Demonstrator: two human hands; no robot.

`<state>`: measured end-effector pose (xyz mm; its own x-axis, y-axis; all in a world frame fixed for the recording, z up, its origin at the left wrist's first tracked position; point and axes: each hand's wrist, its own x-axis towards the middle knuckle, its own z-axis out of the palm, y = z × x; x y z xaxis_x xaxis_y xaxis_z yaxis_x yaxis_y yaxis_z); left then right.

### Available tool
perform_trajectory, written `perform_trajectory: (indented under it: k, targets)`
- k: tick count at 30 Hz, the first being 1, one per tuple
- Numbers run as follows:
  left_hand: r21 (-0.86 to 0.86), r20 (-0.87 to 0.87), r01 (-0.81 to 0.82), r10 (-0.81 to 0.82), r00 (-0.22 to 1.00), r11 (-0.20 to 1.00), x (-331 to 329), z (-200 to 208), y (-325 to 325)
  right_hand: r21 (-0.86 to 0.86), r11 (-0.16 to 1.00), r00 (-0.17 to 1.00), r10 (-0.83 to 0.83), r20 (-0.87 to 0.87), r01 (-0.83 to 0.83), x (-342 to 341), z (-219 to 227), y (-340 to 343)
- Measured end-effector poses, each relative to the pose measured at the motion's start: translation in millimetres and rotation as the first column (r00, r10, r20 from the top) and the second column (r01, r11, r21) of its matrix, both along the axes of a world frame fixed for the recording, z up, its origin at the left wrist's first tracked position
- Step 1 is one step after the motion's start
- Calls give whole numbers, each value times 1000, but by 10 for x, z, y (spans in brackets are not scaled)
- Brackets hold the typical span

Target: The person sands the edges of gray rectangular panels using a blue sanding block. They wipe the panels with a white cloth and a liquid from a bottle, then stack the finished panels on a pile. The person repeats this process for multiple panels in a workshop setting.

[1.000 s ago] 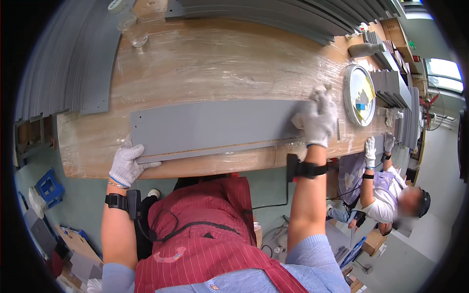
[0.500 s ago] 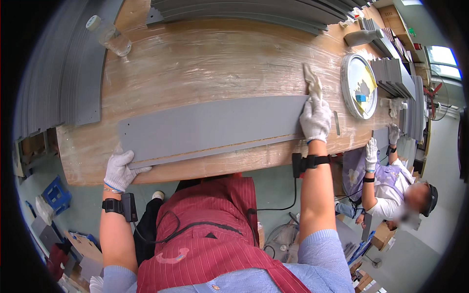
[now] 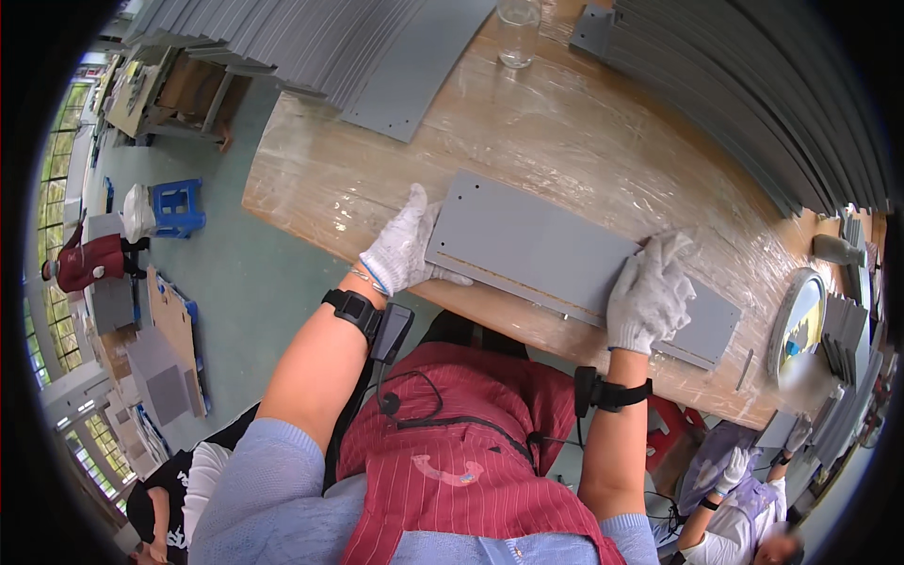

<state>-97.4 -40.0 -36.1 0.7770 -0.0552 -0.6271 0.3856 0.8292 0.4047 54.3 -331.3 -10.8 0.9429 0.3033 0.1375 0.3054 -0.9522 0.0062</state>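
A long grey panel (image 3: 537, 245) with small holes near its ends and a brown groove along its near edge lies slanted on the table. My left hand (image 3: 405, 245), in a white knit glove, cups the panel's left end, thumb up along the end and fingers at the near corner. My gloved right hand (image 3: 648, 299) presses across the panel right of its middle. Bunched under its fingers is a pale cloth (image 3: 670, 247), partly hidden and hard to tell from the glove.
Stacks of grey panels stand at the far left (image 3: 405, 75) and far right (image 3: 744, 85) of the film-covered table (image 3: 320, 169). A clear bottle (image 3: 518, 36) stands between them. A round white lid (image 3: 796, 320) lies at right, near a co-worker (image 3: 744, 499). A blue stool (image 3: 177, 207) stands at left.
My view has swung left. The cloth, formerly beyond the panel's right end, is now over the panel under my right hand, which has come closer to my left. My left hand stays at the left end.
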Motion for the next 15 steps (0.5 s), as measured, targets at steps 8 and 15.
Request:
perform_trajectory:
  k: [8, 15]
  targets:
    - [-95, 18, -137, 139, 990, 986, 82, -18, -71, 364, 584, 509, 811, -288, -725, -1132, 392, 1315]
    - [-180, 79, -21, 36, 996, 983, 13, -121, 52, 638, 498, 102, 737, -669, 588, -554, 588, 184]
